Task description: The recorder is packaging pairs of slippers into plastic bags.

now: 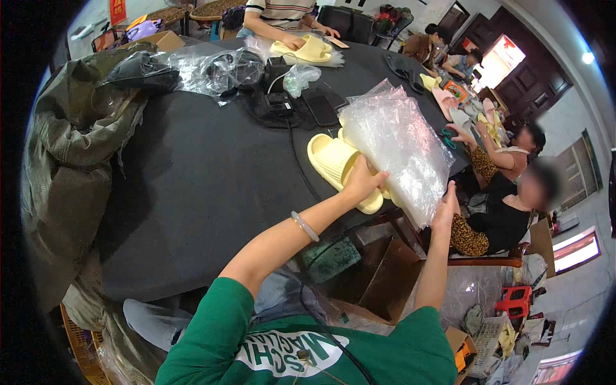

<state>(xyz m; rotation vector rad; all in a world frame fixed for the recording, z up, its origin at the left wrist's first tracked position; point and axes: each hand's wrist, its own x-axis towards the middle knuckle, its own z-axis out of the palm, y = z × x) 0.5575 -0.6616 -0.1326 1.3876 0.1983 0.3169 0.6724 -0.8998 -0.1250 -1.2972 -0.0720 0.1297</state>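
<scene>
My left hand (363, 182) is closed at the near left edge of a stack of clear plastic bags (404, 138), its thumb on top and its other fingers partly hidden. My right hand (444, 210) grips the right edge of the same stack, its fingers partly behind the plastic. The stack is tilted above the table. Below my left hand lies a pale yellow slipper (330, 156), sole down on the dark table. Another yellow slipper behind it is mostly covered by the bags.
On the black-covered table (199, 186) lie a dark phone (320, 106), cables, and plastic-wrapped dark items (224, 70). Across it a person handles a yellow slipper (303, 49). Co-workers sit along the right side. An olive sack (77, 154) stands left; a cardboard box (378, 282) sits below the edge.
</scene>
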